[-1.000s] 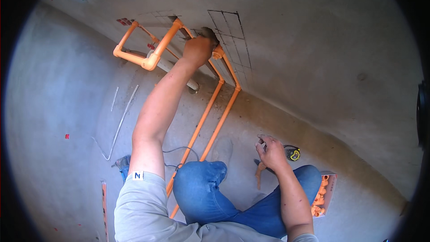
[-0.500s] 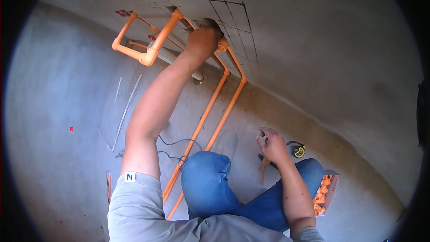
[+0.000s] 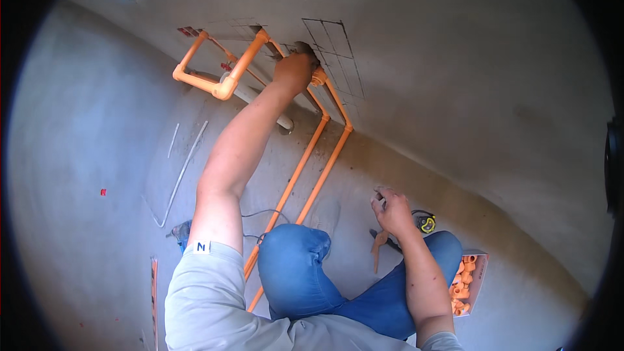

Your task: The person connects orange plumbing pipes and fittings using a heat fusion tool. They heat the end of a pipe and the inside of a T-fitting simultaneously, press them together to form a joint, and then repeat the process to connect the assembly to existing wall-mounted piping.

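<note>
My left arm reaches up to the wall, where my left hand is at a rough dark hole beside the orange pipes. Its fingertips are hidden against the hole, so whether they grip anything does not show. An orange fitting on the pipe run lies just right of that hand. Bent above my right knee, my right hand has thumb and fingers apart, with nothing plainly held. Below it on the floor is a tool with orange and dark handles, partly hidden by the wrist. Right of the hand lies a yellow-and-black tape measure.
Two long orange pipes run along the floor past my left knee. An orange pipe loop juts from the wall. A white pipe passes beneath. A box of orange fittings stands at right; a blue power tool lies left.
The view has shifted, so the wall and pipes sit slightly lower and more of the blue tool shows. Both hands keep nearly the same places relative to the pipes and the tape measure.
</note>
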A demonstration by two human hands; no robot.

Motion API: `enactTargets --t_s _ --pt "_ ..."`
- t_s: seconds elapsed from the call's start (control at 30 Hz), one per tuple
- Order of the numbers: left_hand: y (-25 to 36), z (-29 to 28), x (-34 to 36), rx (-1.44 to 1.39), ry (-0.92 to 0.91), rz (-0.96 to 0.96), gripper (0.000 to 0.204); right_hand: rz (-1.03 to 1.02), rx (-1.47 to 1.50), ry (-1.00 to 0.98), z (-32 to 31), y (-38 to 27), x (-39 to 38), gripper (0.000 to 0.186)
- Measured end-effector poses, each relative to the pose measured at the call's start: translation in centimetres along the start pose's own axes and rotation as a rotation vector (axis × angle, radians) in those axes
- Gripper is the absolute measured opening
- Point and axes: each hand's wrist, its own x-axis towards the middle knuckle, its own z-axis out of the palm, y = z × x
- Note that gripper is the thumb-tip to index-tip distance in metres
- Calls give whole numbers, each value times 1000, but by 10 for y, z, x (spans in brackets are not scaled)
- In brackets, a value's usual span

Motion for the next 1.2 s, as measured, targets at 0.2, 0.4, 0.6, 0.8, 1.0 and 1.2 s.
enactTargets --t_s 0.2,0.4,0.6,0.8,1.0,1.2 --pt "-30 11 -9 17 116 230 20 0 47 23 -7 -15 -12 34" --pt "-5 40 -80 -665 436 -75 18 24 4 -2 -18 -29 -28 33" --pt "-4 197 -169 -714 -332 -101 30 -59 6 -49 -14 -46 -49 31" --pt "39 278 -150 -498 -577 -68 53 -48 -60 -93 -12 -47 -71 32" --pt "44 294 -167 -633 -420 -203 59 -53 -169 -62 -7 -44 -74 32" --pt "-1 337 -218 -320 -659 -227 46 18 -199 -88 -13 -54 -70 34"
